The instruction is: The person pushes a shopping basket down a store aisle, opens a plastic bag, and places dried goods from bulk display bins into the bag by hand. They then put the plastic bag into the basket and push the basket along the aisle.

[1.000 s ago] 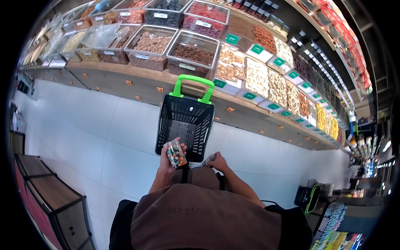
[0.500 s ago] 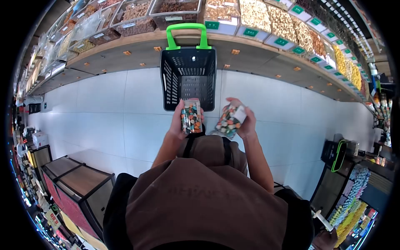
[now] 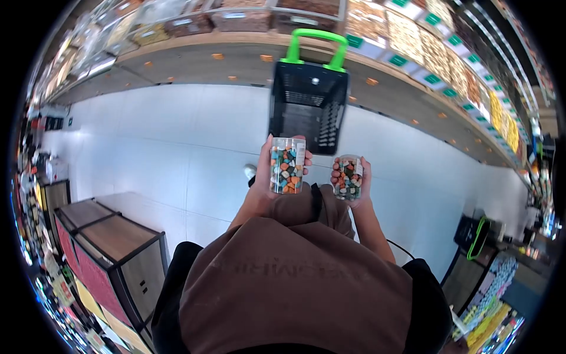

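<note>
My left hand [image 3: 265,170] is wrapped round a clear plastic jar of multicoloured pebble candies [image 3: 286,169], which has a white label down one side. Fingertips show past the jar's right edge. In my right hand [image 3: 365,184] is a second clear jar of pebble candies [image 3: 346,182], also labelled and looking shorter from this angle. Both jars are held side by side in front of my body, apart from each other. Just beyond them a black shopping basket [image 3: 302,76] with a raised green handle [image 3: 321,33] stands on the floor; no goods show inside it.
Along the far side runs a shelf front [image 3: 194,64] under bins of nuts and dried goods [image 3: 407,36]. A wood-topped display stand [image 3: 112,236] is at the lower left. Another black basket [image 3: 469,230] sits at the right. Pale tiled floor [image 3: 147,141] lies between.
My view has turned, so the basket and shelf appear farther right. The right-hand jar, tilted and blurred before, is now more upright. Both hands still hold their jars.
</note>
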Available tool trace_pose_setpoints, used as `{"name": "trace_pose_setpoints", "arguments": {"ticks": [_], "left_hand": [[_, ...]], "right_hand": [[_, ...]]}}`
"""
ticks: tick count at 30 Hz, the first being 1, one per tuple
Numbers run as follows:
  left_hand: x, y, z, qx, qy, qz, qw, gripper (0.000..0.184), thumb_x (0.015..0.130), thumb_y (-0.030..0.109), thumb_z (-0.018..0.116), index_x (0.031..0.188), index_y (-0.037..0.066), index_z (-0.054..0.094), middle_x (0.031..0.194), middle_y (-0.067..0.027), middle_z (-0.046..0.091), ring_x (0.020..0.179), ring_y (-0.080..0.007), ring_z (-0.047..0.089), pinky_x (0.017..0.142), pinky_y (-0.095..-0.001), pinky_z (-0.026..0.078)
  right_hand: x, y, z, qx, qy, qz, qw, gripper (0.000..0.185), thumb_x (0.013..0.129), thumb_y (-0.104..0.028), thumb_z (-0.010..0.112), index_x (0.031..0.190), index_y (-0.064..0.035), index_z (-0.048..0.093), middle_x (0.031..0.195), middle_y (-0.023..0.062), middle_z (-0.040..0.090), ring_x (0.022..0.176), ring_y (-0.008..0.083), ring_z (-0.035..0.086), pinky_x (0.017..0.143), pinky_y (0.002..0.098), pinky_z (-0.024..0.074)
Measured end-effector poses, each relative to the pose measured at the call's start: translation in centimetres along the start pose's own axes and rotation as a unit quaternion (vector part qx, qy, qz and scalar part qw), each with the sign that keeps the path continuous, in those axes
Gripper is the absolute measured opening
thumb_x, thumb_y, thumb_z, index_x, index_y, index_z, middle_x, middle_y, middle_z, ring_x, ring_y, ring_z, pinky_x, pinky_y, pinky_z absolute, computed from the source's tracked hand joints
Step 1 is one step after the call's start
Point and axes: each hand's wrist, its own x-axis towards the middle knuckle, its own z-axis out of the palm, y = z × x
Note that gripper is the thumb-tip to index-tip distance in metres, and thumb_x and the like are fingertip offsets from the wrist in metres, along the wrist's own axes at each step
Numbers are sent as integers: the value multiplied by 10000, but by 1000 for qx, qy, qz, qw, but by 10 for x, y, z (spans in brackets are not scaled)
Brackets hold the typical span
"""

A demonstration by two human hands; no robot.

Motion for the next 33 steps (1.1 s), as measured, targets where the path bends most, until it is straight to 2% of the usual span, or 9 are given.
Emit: {"name": "trace_pose_setpoints", "arguments": {"ticks": [4,6,13,18,20,22,25,28,33], "left_hand": [[-68,74,-46,19,31,57,998,790,962,691,320,1303,6,514,1004,-165,686,860,-277,690,751,-378,584],[-99,101,-70,34,113,173,978,730,960,678,366,1283,42,520,1028,-164,679,883,-295,691,752,-391,585],[-215,200,-126,156,284,183,928,621,978,596,436,1246,45,538,1053,-205,667,920,-309,696,755,-401,595],[-239,215,-155,21,359,164,919,718,976,655,350,1278,33,543,1012,-208,676,845,-326,696,733,-422,603],[-228,229,-155,-37,262,175,948,697,997,596,385,1290,-19,530,1019,-199,680,886,-303,699,793,-423,606],[-201,243,-158,-29,178,162,970,671,1009,597,339,1380,52,464,1042,-172,671,886,-282,698,746,-411,620],[-150,265,-150,-6,179,171,969,675,1013,600,316,1433,79,403,1086,-165,658,921,-285,694,729,-403,619],[-93,304,-120,25,175,123,977,693,1015,605,285,1457,77,364,1106,-159,641,953,-289,687,762,-405,610],[-6,373,-96,132,-10,119,984,852,915,702,425,1420,18,377,1032,-175,654,904,-279,673,835,-402,566]], "right_hand": [[83,73,57,28,-42,83,995,636,924,-550,491,1096,55,584,939,140,630,791,242,638,719,375,550],[126,117,103,-9,-61,116,991,629,928,-544,496,1079,58,598,921,154,661,757,240,664,690,366,570],[219,228,254,-20,-239,299,924,787,914,-684,403,1093,62,578,930,164,643,795,277,655,751,391,554],[242,249,273,1,-264,330,906,776,900,-696,411,1090,44,543,931,151,628,813,255,642,742,364,535],[249,250,276,46,-184,308,932,802,899,-705,390,1046,56,598,892,180,682,755,292,701,710,409,597],[265,243,270,45,-154,312,936,777,916,-683,383,1044,52,600,888,173,680,766,293,698,694,407,595],[296,228,262,-122,-78,258,955,714,939,-647,370,1067,12,614,906,162,683,780,297,693,676,395,587],[327,204,273,-138,-46,235,961,712,946,-641,358,1095,7,614,927,170,682,813,299,689,685,405,585],[387,141,297,-132,-127,221,958,689,976,-562,369,1304,19,539,1138,223,660,1002,308,668,841,446,567]]}}
